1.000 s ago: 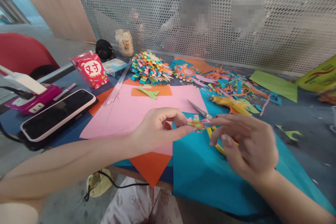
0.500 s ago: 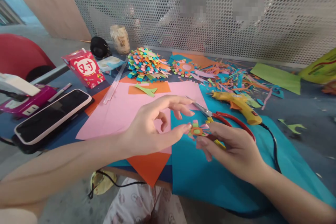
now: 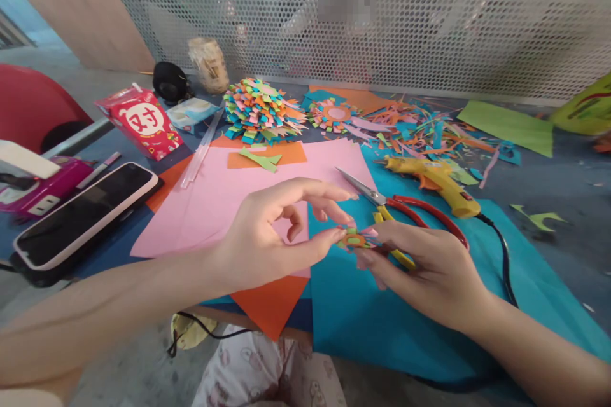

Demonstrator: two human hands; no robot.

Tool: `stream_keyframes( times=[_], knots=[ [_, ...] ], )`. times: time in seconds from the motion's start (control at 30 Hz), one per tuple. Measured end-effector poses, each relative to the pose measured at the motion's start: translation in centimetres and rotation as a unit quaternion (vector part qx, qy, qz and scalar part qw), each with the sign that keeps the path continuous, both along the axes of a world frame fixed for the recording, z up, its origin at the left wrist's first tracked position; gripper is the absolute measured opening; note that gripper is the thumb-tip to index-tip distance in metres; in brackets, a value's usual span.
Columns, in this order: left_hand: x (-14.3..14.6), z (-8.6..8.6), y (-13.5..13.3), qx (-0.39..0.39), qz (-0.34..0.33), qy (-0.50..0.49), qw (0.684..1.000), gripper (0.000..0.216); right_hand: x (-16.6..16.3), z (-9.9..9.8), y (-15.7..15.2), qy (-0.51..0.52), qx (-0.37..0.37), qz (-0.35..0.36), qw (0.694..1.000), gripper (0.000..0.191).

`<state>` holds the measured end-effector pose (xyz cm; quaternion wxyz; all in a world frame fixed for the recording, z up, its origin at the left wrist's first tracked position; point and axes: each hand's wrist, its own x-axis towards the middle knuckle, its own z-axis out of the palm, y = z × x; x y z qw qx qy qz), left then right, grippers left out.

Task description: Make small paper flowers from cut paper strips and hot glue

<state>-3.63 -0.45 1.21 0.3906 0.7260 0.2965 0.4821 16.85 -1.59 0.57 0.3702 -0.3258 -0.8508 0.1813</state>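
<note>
A small paper flower [image 3: 354, 240] with a green centre, an orange ring and fringed petals in several colours is pinched between the thumb and fingers of my right hand [image 3: 424, 267]. The thumb of my left hand [image 3: 272, 235] touches the flower's left edge. My left fingers curve above it, apart from the thumb. Just beyond my right hand lie scissors [image 3: 363, 187] with red and yellow handles, partly covered by that hand. Under both hands are a pink paper sheet [image 3: 191, 229] and a blue paper sheet [image 3: 363, 324].
A fringed paper ball [image 3: 262, 111] and a larger paper flower [image 3: 335, 114] stand at the back beside paper scraps [image 3: 429, 130]. A yellow glue gun [image 3: 436, 181] lies right, its cord trailing forward. Glue sticks [image 3: 200, 152], a phone [image 3: 86, 213] and a red packet [image 3: 143, 121] are left.
My view has shifted slightly. The small flower is tilted flatter in my fingers, and my left index finger has come down a little; both hands stay close around it.
</note>
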Motion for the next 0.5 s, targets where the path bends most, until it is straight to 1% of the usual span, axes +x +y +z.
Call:
stream_keyframes(
  times=[0.23,0.5],
  knots=[
    [-0.05,-0.09,0.01,0.011,0.005,0.005,1.000,0.027,-0.15,0.05,-0.04,-0.014,0.040,-0.002,0.999,0.014],
    [-0.24,-0.03,-0.05,0.010,-0.013,0.014,1.000,0.024,-0.11,-0.01,0.01,-0.029,0.071,0.003,0.997,0.012]
  ],
)
